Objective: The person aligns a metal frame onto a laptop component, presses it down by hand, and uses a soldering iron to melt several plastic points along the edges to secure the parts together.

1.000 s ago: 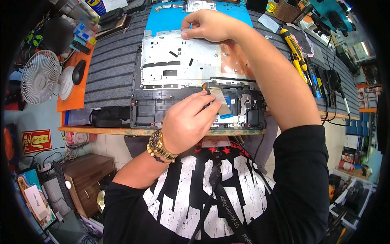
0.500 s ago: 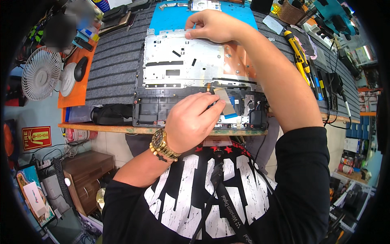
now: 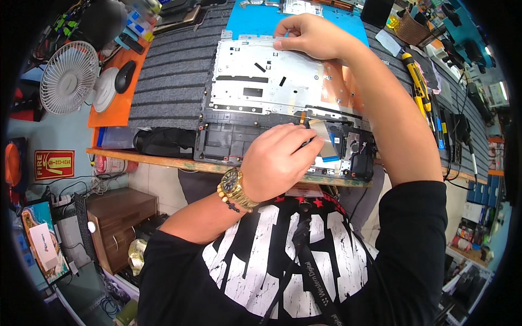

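Observation:
A laptop's black top case (image 3: 228, 138) lies along the bench's near edge, inner side up. Over its far part is a silver metal keyboard plate (image 3: 239, 70) with slots and holes. My right hand (image 3: 307, 37) reaches across and pinches the plate's far edge between thumb and fingers. My left hand (image 3: 280, 155) is curled low over the case's near part, fingers pressed together; a small dark thing shows between them, too hidden to name. Beside its fingertips a flat ribbon cable (image 3: 324, 138) with a blue end lies across the case. An orange film (image 3: 340, 87) covers the plate's right part.
A blue mat (image 3: 255, 22) lies beyond the case on the grey ridged bench cover (image 3: 168, 81). At the right are a yellow-and-black screwdriver (image 3: 416, 81) and other tools with cords. A white fan (image 3: 69, 76) and a black mouse (image 3: 126, 76) stand at the left.
The whole view has shifted, so the case and both hands appear farther right. My right hand stays at the plate's far edge and my left by the ribbon cable.

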`<state>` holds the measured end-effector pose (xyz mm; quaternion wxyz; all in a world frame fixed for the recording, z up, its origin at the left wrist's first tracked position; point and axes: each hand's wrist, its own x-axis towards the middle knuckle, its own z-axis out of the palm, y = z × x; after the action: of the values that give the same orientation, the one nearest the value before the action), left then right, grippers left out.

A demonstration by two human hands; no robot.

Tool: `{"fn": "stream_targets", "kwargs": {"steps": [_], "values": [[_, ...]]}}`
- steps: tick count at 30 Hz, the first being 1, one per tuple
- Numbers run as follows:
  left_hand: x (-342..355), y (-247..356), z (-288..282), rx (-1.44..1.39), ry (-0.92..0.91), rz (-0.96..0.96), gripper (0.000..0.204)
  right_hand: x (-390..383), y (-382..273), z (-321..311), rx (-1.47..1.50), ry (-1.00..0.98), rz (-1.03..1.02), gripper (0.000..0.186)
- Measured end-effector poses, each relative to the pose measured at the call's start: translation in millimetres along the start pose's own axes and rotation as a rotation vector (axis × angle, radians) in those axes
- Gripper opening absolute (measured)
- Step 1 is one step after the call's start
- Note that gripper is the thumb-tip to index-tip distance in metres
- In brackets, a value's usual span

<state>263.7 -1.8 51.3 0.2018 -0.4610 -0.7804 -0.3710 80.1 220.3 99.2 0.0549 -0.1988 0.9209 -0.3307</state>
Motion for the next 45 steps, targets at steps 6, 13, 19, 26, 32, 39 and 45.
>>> {"fn": "stream_targets", "kwargs": {"steps": [6, 13, 19, 26, 32, 39, 45], "values": [[0.0, 0.2, 1.5, 0.008, 0.017, 0.0, 0.028, -2.9, -5.8, -2.0, -0.025, -0.018, 0.008, 0.038], [-0.1, 0.8, 2.4, 0.019, 0.024, 0.001, 0.026, -3.4, -6.0, -1.0, -0.032, -0.004, 0.006, 0.037], [-1.0, 0.1, 3.5, 0.021, 0.026, 0.003, 0.025, -2.2, -6.3, -0.1, -0.008, 0.005, -0.01, 0.041], [-0.7, 0.6, 3.7, 0.02, 0.031, 0.007, 0.025, -0.4, -5.7, 2.8, -0.012, -0.018, -0.003, 0.042], [0.8, 0.4, 2.0, 0.008, 0.01, 0.007, 0.028, 1.6, -4.6, 6.9, -0.042, 0.004, -0.022, 0.044], [0.3, 1.0, 0.7, 0.018, -0.007, 0.002, 0.031, -0.9, -9.5, 5.2, -0.045, -0.017, 0.0, 0.045], [-0.3, 1.2, -0.2, 0.009, -0.008, -0.009, 0.032, 0.4, -8.7, 6.7, -0.039, -0.016, -0.003, 0.045]]}}
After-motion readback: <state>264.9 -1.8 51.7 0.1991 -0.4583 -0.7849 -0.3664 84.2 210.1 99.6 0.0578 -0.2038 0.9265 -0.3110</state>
